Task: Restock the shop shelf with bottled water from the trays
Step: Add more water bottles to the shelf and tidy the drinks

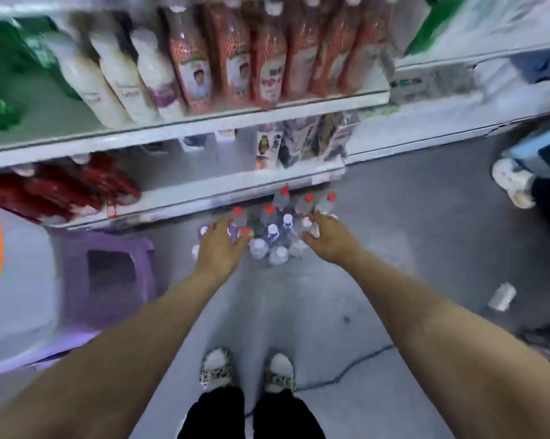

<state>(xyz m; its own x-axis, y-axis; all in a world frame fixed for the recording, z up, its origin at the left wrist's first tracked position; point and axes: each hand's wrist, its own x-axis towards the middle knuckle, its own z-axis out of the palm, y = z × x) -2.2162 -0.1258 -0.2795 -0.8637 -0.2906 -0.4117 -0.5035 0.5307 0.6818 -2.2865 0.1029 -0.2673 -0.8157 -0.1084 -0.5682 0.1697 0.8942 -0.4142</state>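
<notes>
A cluster of clear water bottles [272,236] stands on the grey floor in front of the bottom shelf [204,198]; some have red caps, some white. Both my arms reach straight down toward them. My left hand [219,248] hovers over the left side of the cluster with fingers spread and relaxed, holding nothing. My right hand [325,237] is at the right side of the cluster, fingers loosely bent near a bottle, with nothing visibly gripped. The picture is blurred by motion.
The shelves above hold red bottles [261,58], white bottles [121,77] and green packs. A purple plastic stool [109,277] stands on the left. Another person's shoes [514,185] are at the right edge. A cable [356,365] and a small scrap [501,296] lie on the floor.
</notes>
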